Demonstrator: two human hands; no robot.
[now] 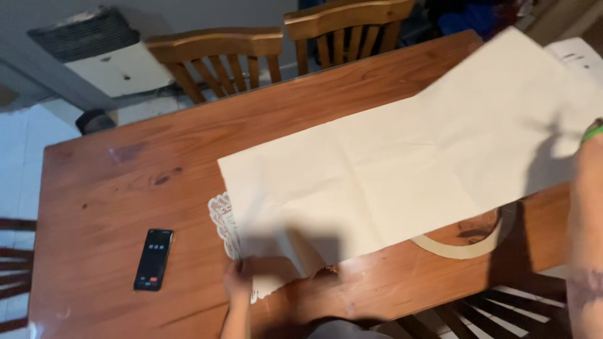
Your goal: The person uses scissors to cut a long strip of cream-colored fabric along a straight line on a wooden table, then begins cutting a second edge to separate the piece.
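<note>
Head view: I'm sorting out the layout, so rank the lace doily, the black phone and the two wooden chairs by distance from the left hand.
1. Lace doily, at the left hand.
2. Black phone, to its left.
3. Wooden chairs, across the table.

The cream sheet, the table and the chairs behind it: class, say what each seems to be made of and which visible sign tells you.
The cream sheet: probably woven cloth, matte, with soft fold creases and a lifted end. The table: wood, or a wood veneer, glossy reddish-brown with grain and dark knots. The chairs: lighter wood with slatted backs.
</note>
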